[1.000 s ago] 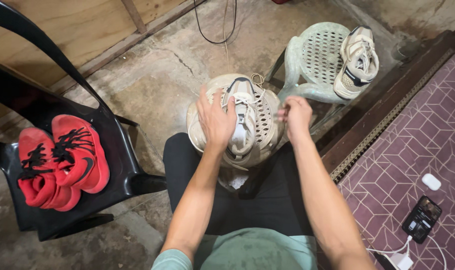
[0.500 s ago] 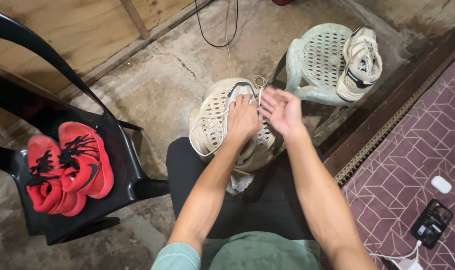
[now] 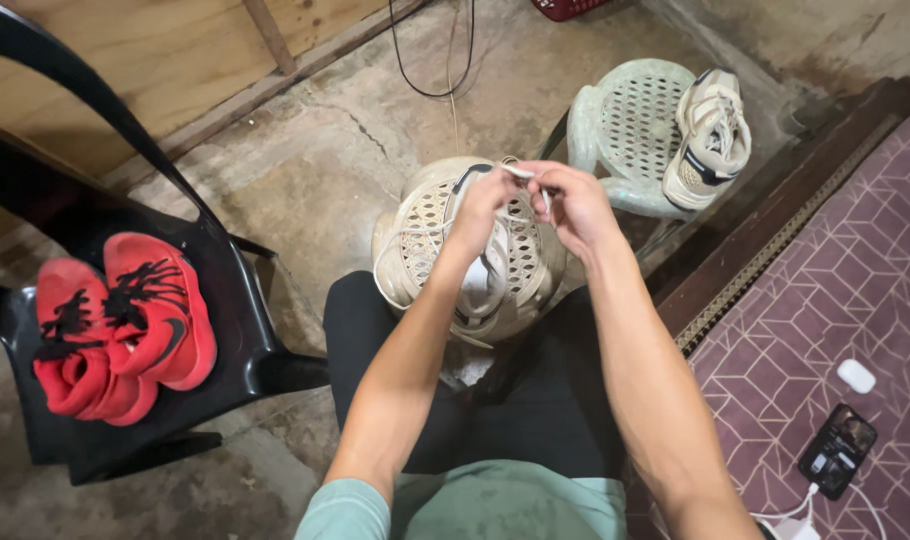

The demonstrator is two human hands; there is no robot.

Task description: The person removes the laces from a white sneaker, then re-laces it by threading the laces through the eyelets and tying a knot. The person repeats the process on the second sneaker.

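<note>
White sneaker (image 3: 487, 270) lies on the pale perforated stool (image 3: 415, 245) at frame centre, long axis running top to bottom of the frame, one end toward the top edge. Left hand (image 3: 478, 205) and right hand (image 3: 575, 205) meet above it, fingers pinched narrow on a white lace (image 3: 520, 172).

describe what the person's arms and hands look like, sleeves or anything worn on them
Both arms are bare from the upper arm down. The left hand and right hand wear no gloves, and no rings, watch or wristbands show. Short pale green sleeves, part of a t-shirt, end above the elbows; only the left sleeve shows clearly. The forearms are slim.
</note>
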